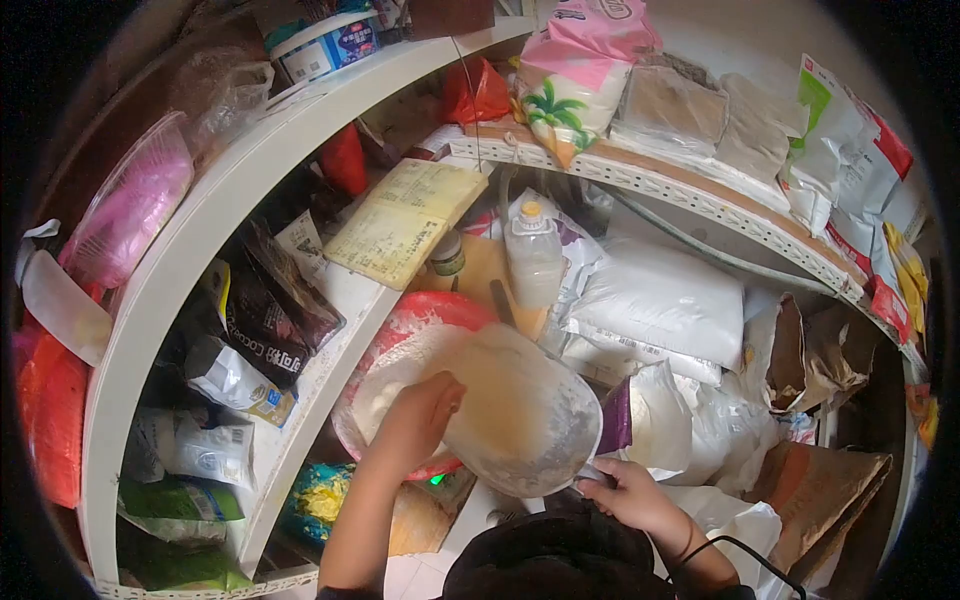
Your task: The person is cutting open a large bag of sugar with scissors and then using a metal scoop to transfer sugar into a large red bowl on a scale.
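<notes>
My right hand (635, 492) is wrapped round the handle of a wide round sieve (560, 440), whose mesh looks partly dusted with pale powder. The sieve overlaps the right side of a red basin (450, 308) in this view. White powder (385, 375) coats the basin's inside and lies in it. My left hand (422, 415) is closed, fingers curled, over the basin and right at the sieve's left rim; what it holds, if anything, is hidden. The middle of the sieve is blurred.
A notebook (405, 222) lies on the shelf left of the basin, with a small jar (447, 254) nearby. Behind stand a clear bottle (534, 262) with a yellow cap and a large white sack (650, 300). Packets (215, 450) fill the left shelf; a cable (745, 545) runs by my right wrist.
</notes>
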Demonstrator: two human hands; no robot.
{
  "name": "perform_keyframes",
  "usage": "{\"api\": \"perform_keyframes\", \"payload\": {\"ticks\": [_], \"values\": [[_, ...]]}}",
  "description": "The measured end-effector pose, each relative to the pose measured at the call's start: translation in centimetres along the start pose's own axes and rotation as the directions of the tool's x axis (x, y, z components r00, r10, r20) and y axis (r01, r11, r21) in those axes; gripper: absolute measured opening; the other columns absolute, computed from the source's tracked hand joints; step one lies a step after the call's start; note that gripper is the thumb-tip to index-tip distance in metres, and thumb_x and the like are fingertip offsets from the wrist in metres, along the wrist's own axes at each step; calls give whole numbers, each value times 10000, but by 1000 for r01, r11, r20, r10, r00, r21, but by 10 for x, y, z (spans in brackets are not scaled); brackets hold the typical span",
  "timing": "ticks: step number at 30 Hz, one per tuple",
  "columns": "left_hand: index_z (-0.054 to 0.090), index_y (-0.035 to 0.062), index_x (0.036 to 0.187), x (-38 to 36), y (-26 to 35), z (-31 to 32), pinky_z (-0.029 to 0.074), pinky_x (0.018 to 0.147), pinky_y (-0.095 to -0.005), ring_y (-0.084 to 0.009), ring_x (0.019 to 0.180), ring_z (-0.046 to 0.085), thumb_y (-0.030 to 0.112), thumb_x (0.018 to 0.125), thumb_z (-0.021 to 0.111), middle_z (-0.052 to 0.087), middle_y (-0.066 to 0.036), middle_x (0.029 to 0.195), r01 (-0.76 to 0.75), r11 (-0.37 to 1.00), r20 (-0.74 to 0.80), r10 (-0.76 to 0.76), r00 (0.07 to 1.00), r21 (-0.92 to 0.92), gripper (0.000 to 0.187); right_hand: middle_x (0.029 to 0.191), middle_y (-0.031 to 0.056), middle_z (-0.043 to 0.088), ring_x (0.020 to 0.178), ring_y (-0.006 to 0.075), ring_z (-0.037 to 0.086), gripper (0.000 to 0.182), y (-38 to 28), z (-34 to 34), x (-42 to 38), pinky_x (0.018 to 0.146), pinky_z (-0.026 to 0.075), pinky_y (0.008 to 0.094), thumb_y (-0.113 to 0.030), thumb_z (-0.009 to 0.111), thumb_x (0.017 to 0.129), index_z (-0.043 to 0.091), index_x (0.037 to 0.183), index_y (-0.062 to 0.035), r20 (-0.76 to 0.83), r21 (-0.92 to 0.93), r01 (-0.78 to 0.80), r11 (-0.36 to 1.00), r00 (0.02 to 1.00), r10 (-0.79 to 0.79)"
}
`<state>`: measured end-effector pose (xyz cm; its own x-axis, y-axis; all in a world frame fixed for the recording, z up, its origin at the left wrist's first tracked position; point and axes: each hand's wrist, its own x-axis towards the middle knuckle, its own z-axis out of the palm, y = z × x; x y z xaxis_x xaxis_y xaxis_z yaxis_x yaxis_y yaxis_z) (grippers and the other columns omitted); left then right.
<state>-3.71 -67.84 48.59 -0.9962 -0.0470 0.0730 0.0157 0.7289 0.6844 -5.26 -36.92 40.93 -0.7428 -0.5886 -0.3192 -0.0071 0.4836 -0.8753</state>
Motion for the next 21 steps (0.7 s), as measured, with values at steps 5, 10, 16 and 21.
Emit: {"api": "perform_keyframes", "payload": {"ticks": [5, 10, 16, 21], "values": [[568, 40, 1019, 19, -1, 9, 457, 809, -412, -338, 929, 590, 125, 912, 510, 615, -165, 950, -113, 993, 223, 103, 969, 33, 149, 631, -14, 559, 522, 54, 502, 308, -15, 2, 3, 499, 408, 226, -204, 651, 886, 619, 1137, -29, 3, 83, 64, 994, 998, -65], [583, 66, 1103, 21, 6, 8, 423, 938, -373, -273, 1075, 554, 242, 897, 582, 596, -116, 1118, -175, 981, 409, 129, 903, 77, 270, 643, -16, 567, 531, 50, 503, 296, -6, 6, 4, 503, 409, 224, -193, 649, 887, 622, 1132, -29, -31, 55, 117, 992, 993, -115], [588, 64, 1151, 13, -6, 6, 391, 1000, -352, -272, 1171, 513, 237, 856, 640, 568, -124, 1229, -210, 977, 328, 188, 926, 33, 346, 633, -17, 567, 516, 54, 497, 257, -7, 4, 0, 495, 403, 226, -185, 651, 885, 635, 1086, -26, -15, 91, 39, 995, 999, -38], [619, 59, 1103, -2, -30, -17, 431, 949, -371, -300, 1093, 564, 121, 811, 660, 614, -134, 1153, -80, 996, 27, 81, 996, -37, 302, 683, 27, 595, 561, 97, 525, 260, -9, -1, -5, 539, 427, 260, -205, 653, 881, 632, 1061, -18, -21, 141, 1, 990, 1000, 2]]}}
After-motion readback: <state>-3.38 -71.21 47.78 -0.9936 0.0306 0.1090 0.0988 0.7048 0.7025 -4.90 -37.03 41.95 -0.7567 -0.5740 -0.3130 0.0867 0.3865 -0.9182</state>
